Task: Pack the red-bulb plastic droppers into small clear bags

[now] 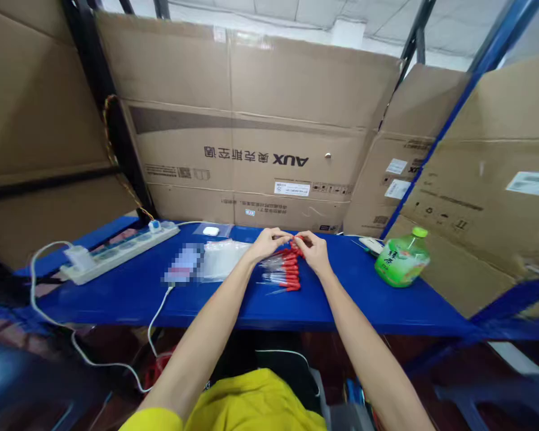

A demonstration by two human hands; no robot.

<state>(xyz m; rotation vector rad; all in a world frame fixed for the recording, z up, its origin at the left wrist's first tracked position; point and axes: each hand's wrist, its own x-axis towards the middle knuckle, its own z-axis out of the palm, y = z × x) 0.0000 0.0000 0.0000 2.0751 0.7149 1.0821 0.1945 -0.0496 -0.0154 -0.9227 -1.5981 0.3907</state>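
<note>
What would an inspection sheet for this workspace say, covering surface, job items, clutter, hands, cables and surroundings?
Surface: blue tabletop, bare toward front right.
Job items: red-ended slender pieces in a row; clear plastic bags to their left.
Clutter: pixelated phone, white case, green-capped bottle.
Hands: left hand and right hand meet at the row's far end; grip unclear.
Cables: white cable from phone; power strip at left.
Surroundings: cardboard panels behind and both sides.

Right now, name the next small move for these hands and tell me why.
Probably nudge the far red-ended pieces into line with the right hand: it and the left hand meet there, and the nearer red-ended pieces lie side by side, red ends rightward, while the far ones look bunched, though partly hidden.
</note>
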